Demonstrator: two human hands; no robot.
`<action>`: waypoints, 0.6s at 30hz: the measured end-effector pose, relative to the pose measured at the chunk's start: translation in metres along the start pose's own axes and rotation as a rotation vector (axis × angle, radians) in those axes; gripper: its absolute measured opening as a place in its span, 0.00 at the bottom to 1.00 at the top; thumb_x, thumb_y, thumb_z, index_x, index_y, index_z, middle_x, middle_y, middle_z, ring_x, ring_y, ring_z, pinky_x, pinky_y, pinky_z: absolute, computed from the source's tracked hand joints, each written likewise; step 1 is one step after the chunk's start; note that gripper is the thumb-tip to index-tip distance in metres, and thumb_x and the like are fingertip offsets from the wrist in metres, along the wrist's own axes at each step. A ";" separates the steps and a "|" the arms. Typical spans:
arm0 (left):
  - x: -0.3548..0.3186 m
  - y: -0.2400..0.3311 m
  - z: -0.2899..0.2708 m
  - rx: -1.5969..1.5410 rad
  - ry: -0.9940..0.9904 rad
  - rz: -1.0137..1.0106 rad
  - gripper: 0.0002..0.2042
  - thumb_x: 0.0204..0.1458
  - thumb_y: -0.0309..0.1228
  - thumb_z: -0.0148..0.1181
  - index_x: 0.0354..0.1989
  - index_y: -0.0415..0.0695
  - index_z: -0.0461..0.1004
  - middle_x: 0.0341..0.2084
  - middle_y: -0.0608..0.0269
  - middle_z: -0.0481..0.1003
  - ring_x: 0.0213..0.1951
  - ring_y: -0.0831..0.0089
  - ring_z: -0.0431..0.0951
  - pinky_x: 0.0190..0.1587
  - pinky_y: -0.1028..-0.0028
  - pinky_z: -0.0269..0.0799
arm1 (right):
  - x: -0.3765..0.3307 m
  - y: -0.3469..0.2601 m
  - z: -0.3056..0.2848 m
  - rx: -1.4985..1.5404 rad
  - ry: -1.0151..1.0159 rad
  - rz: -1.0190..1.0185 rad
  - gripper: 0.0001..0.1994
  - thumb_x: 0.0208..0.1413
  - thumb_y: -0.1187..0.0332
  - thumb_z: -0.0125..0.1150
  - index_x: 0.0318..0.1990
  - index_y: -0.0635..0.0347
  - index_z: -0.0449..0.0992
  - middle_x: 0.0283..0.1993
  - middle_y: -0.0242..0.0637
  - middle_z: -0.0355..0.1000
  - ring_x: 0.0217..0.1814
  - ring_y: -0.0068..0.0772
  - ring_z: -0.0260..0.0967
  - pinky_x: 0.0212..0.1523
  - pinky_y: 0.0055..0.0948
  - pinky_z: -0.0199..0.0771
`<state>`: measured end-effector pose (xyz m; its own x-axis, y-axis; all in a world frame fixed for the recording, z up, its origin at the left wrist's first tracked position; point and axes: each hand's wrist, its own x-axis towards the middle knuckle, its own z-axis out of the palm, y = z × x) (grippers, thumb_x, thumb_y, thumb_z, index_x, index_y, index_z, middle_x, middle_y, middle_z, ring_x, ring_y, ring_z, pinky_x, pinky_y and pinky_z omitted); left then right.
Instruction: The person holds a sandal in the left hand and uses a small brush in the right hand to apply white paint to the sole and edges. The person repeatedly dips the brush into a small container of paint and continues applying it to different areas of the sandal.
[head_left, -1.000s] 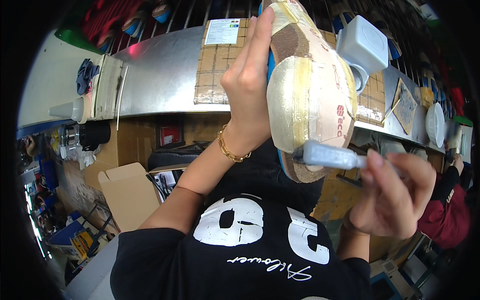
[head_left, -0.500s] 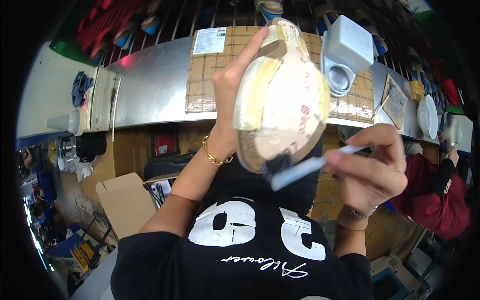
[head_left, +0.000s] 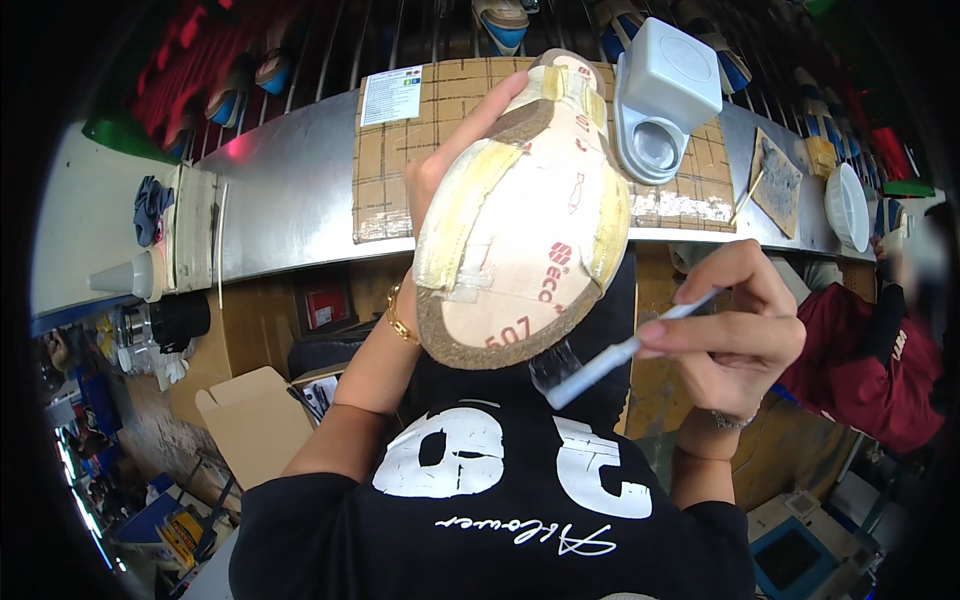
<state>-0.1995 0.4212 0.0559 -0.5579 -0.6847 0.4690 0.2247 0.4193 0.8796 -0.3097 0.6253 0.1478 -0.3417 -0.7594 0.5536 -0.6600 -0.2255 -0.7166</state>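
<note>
My left hand (head_left: pixel 428 185) is closed round the far-left side of an unfinished shoe (head_left: pixel 520 225), held up with its underside facing me. That underside has a pale printed insole board, yellowish strips along both sides and a rough brown rim at the toe, which is the near end. In my right hand (head_left: pixel 745 335), thumb and fingers pinch the pale handle of a flat brush (head_left: pixel 597 372). Its dark bristles are at the right of the toe rim; whether they touch it I cannot tell. My left palm is hidden behind the shoe.
Behind the shoe, a cardboard sheet (head_left: pixel 385 185) lies on a metal bench (head_left: pixel 285 190), with a white plastic dispenser (head_left: pixel 672 75) on it. A stained board (head_left: pixel 775 190) and white bowl (head_left: pixel 847 207) are at right. More shoes (head_left: pixel 503 28) sit on the far rack. A co-worker's maroon sleeve (head_left: pixel 870 360) shows right.
The shoe has shifted left and slightly toward me. The bristles, over the toe before, are now at the rim's right edge. My right hand has barely moved.
</note>
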 end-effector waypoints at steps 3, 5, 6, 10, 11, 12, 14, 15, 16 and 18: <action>0.005 0.002 0.000 0.027 -0.005 0.012 0.27 0.50 0.34 0.69 0.61 0.48 0.74 0.45 0.56 0.82 0.30 0.78 0.84 0.31 0.77 0.80 | 0.009 -0.003 0.005 0.003 0.136 0.089 0.16 0.27 0.75 0.77 0.32 0.48 0.89 0.29 0.27 0.69 0.28 0.18 0.64 0.25 0.18 0.56; 0.002 0.007 0.001 -0.012 -0.037 -0.058 0.27 0.50 0.35 0.70 0.61 0.47 0.74 0.47 0.56 0.82 0.31 0.77 0.84 0.32 0.77 0.80 | 0.008 -0.003 0.000 -0.017 0.046 0.118 0.17 0.28 0.77 0.77 0.32 0.50 0.89 0.29 0.28 0.69 0.27 0.18 0.64 0.26 0.17 0.57; 0.001 0.009 0.001 -0.017 -0.045 -0.075 0.28 0.50 0.35 0.70 0.61 0.47 0.74 0.47 0.56 0.82 0.32 0.77 0.84 0.32 0.77 0.81 | 0.004 -0.001 -0.005 0.034 0.002 0.124 0.16 0.29 0.77 0.76 0.32 0.51 0.89 0.30 0.28 0.69 0.27 0.18 0.64 0.26 0.17 0.58; 0.002 0.012 -0.001 -0.015 -0.056 -0.060 0.28 0.50 0.35 0.70 0.61 0.47 0.74 0.49 0.57 0.81 0.36 0.76 0.85 0.35 0.77 0.82 | 0.008 0.001 -0.004 0.039 0.000 0.182 0.15 0.31 0.78 0.76 0.32 0.54 0.88 0.29 0.28 0.69 0.28 0.19 0.66 0.27 0.17 0.61; -0.001 0.012 0.001 -0.026 -0.059 -0.055 0.28 0.50 0.35 0.70 0.61 0.47 0.74 0.49 0.57 0.81 0.37 0.75 0.85 0.36 0.77 0.82 | 0.008 0.002 -0.002 0.009 0.019 0.216 0.14 0.31 0.78 0.76 0.31 0.54 0.88 0.28 0.28 0.68 0.29 0.19 0.66 0.27 0.18 0.61; -0.001 0.013 -0.001 0.008 -0.064 -0.053 0.27 0.50 0.35 0.70 0.61 0.47 0.75 0.50 0.56 0.80 0.38 0.75 0.85 0.36 0.77 0.82 | 0.005 0.007 -0.006 0.097 -0.044 0.276 0.14 0.32 0.78 0.76 0.32 0.55 0.88 0.28 0.29 0.69 0.29 0.19 0.66 0.28 0.17 0.61; -0.002 0.012 -0.010 0.003 -0.119 -0.110 0.30 0.49 0.34 0.71 0.63 0.45 0.71 0.55 0.54 0.76 0.48 0.73 0.80 0.46 0.74 0.79 | -0.004 0.022 -0.019 0.220 -0.121 0.221 0.15 0.33 0.80 0.75 0.34 0.56 0.88 0.31 0.30 0.70 0.28 0.19 0.66 0.27 0.17 0.61; -0.003 0.009 -0.012 -0.004 -0.150 -0.137 0.32 0.48 0.33 0.72 0.64 0.44 0.69 0.58 0.52 0.73 0.54 0.72 0.77 0.51 0.72 0.78 | -0.010 0.029 -0.026 0.274 -0.158 0.205 0.15 0.34 0.80 0.75 0.34 0.57 0.88 0.32 0.31 0.71 0.28 0.19 0.67 0.27 0.16 0.62; -0.001 0.005 -0.017 0.073 -0.174 -0.061 0.33 0.49 0.33 0.72 0.65 0.43 0.67 0.60 0.52 0.72 0.57 0.71 0.75 0.54 0.71 0.76 | -0.010 0.036 -0.033 0.367 -0.131 0.175 0.13 0.38 0.81 0.73 0.36 0.60 0.87 0.35 0.34 0.73 0.29 0.20 0.68 0.28 0.17 0.65; -0.020 -0.027 -0.037 -0.008 -0.181 -0.073 0.37 0.49 0.34 0.72 0.67 0.41 0.61 0.61 0.54 0.69 0.60 0.68 0.72 0.60 0.66 0.71 | -0.013 0.055 -0.040 0.473 0.120 0.320 0.08 0.50 0.77 0.70 0.40 0.62 0.86 0.36 0.36 0.74 0.34 0.22 0.70 0.35 0.21 0.71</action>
<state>-0.1646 0.4015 0.0258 -0.7072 -0.5947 0.3824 0.1842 0.3671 0.9117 -0.3682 0.6472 0.1185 -0.5661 -0.7666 0.3030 -0.1508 -0.2650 -0.9524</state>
